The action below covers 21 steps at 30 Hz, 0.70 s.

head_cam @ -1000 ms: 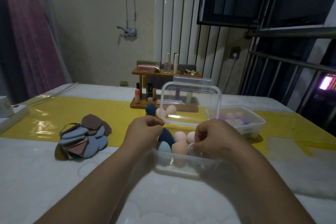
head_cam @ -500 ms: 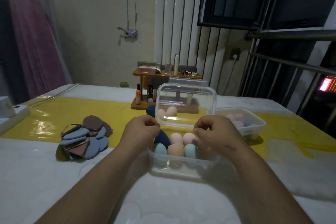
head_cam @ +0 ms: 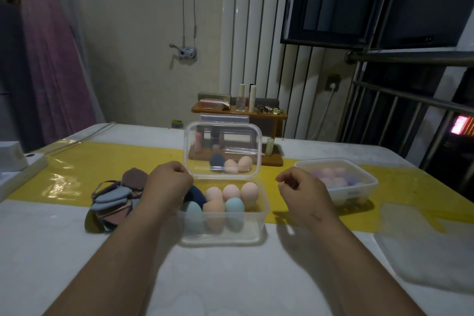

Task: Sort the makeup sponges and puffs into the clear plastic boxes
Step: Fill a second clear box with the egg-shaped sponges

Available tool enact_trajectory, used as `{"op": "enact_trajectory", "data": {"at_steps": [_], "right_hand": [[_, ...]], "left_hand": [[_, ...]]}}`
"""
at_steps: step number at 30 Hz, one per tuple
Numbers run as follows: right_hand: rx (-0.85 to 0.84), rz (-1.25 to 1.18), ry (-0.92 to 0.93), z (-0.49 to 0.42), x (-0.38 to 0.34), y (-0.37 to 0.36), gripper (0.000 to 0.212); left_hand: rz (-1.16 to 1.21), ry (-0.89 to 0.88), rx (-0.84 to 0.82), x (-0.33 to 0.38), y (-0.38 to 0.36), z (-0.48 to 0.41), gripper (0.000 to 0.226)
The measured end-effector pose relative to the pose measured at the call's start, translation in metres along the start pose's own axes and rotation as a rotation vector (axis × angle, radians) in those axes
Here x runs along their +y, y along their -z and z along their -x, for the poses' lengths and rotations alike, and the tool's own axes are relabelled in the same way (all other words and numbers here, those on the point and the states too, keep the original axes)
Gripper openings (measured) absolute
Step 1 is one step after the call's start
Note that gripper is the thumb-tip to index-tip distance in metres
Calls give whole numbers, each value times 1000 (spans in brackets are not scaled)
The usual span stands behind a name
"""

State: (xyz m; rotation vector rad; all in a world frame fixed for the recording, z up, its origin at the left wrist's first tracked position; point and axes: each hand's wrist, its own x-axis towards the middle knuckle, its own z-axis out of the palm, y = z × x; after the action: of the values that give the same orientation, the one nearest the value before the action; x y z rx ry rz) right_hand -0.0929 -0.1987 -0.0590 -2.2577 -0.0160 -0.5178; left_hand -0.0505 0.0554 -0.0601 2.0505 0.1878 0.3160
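Observation:
A clear plastic box [head_cam: 223, 237] stands at the table's centre with its lid [head_cam: 223, 136] raised upright behind it. Inside stand several egg-shaped sponges: pink and peach ones [head_cam: 232, 191], teal ones [head_cam: 234, 206] and a navy one [head_cam: 196, 194]. My left hand [head_cam: 166, 187] sits at the box's left rear corner by the lid's lower edge, fingers curled on it. Right of the box hovers my right hand [head_cam: 302, 190], apart from it, fingers curled with nothing in them. A pile of flat puffs [head_cam: 112, 200], blue, brown and pink, lies left of my left hand.
A second clear box [head_cam: 336, 161] with pink and purple sponges sits at the right. Three more sponges [head_cam: 230, 164] stand behind the raised lid. A wooden cosmetics shelf [head_cam: 238, 110] is at the back. A flat translucent lid [head_cam: 423, 251] lies at the near right.
My right hand has left the box's front right corner and drawn off to the right. The lid now stands more upright. My left hand has stayed at the left corner.

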Motion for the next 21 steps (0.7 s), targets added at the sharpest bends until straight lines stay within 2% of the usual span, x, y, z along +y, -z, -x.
{"op": "enact_trajectory", "data": {"at_steps": [5, 9, 13, 16, 21], "right_hand": [[-31, -13, -76, -5, 12, -10, 23], [-163, 99, -161, -15, 18, -23, 34], [-258, 238, -134, -24, 13, -36, 44], [-315, 269, -95, -31, 10, -49, 46], [-332, 267, -54, -50, 1, -64, 53]], "left_hand": [[-46, 49, 79, -5, 8, -10, 20], [-102, 43, 152, -5, 10, -9, 19], [-150, 41, 199, -3, 11, -7, 17], [-223, 38, 212, -6, 15, -9, 15], [-189, 59, 193, -13, 18, -16, 13]]}}
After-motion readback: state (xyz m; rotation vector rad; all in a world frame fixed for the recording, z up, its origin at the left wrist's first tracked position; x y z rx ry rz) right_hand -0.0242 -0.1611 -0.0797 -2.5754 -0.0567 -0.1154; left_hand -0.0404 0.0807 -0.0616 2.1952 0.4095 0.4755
